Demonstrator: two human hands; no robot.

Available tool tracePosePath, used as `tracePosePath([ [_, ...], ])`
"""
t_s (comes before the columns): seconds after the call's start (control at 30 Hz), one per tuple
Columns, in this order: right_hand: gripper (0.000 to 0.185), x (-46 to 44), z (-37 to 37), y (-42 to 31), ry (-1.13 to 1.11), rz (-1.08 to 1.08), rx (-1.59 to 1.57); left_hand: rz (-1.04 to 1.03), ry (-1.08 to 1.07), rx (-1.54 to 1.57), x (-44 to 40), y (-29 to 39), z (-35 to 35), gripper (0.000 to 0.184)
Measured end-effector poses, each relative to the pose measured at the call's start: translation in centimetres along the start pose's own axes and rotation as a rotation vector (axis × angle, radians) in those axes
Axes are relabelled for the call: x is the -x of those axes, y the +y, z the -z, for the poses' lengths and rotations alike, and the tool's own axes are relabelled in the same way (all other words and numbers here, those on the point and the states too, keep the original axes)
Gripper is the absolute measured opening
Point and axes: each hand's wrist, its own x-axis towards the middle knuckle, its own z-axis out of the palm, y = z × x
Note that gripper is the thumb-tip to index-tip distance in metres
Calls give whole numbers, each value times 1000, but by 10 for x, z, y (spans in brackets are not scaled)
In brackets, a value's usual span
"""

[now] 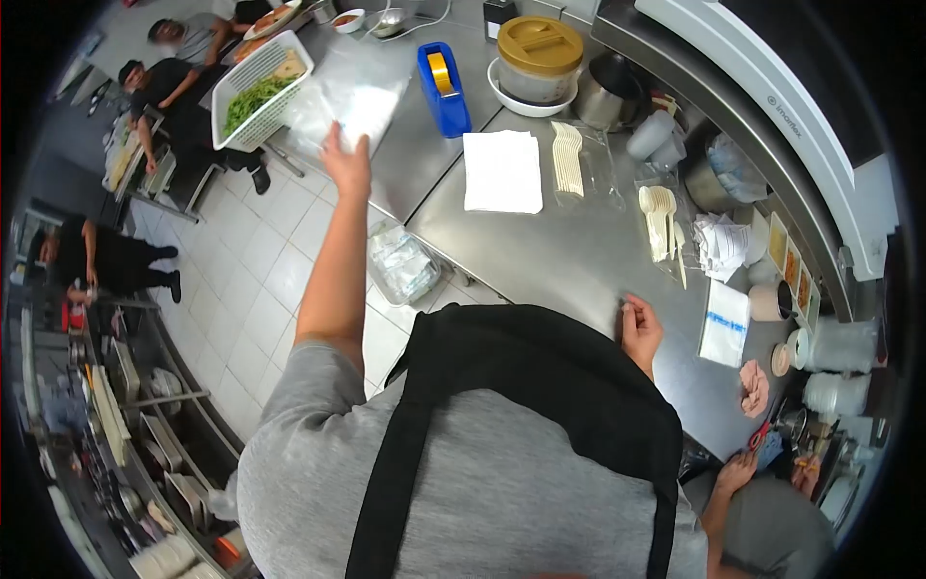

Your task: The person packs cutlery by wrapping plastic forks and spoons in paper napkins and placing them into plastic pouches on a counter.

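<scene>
My left hand [347,162] is stretched out at the far left end of the steel counter, fingers apart, at the near edge of some clear plastic bags [371,104]. I cannot tell whether the fingertips press on the bags. Close by on the left stands a white basket [220,114] with green leaves [258,101]. My right hand [640,334] rests near the counter's front edge, its fingers curled in with nothing visible in them. Between the hands lie a stack of white napkins [503,172] and a row of plastic forks [567,159].
A blue tape dispenser [446,106] and a tub with a gold lid [540,46] stand at the back. Plastic spoons [658,217] lie to the right. A bin [405,265] sits below the counter. Other people [178,87] are at left; a co-worker's hand [738,473] is lower right.
</scene>
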Motion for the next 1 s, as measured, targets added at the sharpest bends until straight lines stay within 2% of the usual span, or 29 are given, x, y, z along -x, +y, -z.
tracePosePath([
  [0.03,15,0,-2,-5,33,14,4,83,-57,42,8,-22,-18,72],
  [0.07,14,-1,-5,-4,70,47,31,223,-135,-83,16,-21,-26,77],
  [0.13,13,-3,-6,3,144,113,98,253,-229,-141,22,-45,-46,81],
  [0.23,11,-1,-6,-20,188,135,233,256,-94,-333,33,15,-33,82],
  [0.3,9,0,-6,-25,202,207,363,-109,19,-293,50,21,-27,84],
  [0.37,9,-5,-9,-26,237,223,365,-268,-136,-226,74,67,-17,76],
  [0.43,9,-3,-10,-24,265,257,380,-443,-490,-19,99,78,-34,59],
  [0.47,9,-2,-10,-24,267,252,398,-484,-739,119,109,95,-34,56],
  [0.5,8,-3,-10,-23,266,245,416,-638,-815,135,115,110,-34,50],
  [0.6,8,2,-11,-26,289,178,390,-615,-1005,84,126,101,-61,41],
  [0.63,8,2,-12,-25,306,174,378,-660,-942,127,125,99,-64,32],
  [0.77,9,0,-18,-23,320,126,349,-588,-1001,177,112,93,-69,23],
  [0.8,9,-4,-26,-24,299,27,193,-578,-1028,155,116,87,-67,21],
  [0.83,9,-20,-37,-15,286,112,214,-584,-1033,142,117,83,-70,20],
  [0.87,10,-38,-47,-51,244,292,316,-592,-1036,130,111,86,-78,19],
  [0.9,11,-57,-61,-72,175,325,261,-577,-1017,179,105,93,-83,18],
  [0.93,11,-78,-73,-78,114,336,386,-551,-1022,215,105,92,-79,17],
  [0.97,10,-97,-87,-93,84,370,306,-522,-1033,242,109,88,-74,16],
  [1.0,11,-120,-96,-83,45,358,339,-457,-1047,282,107,87,-80,15],
])
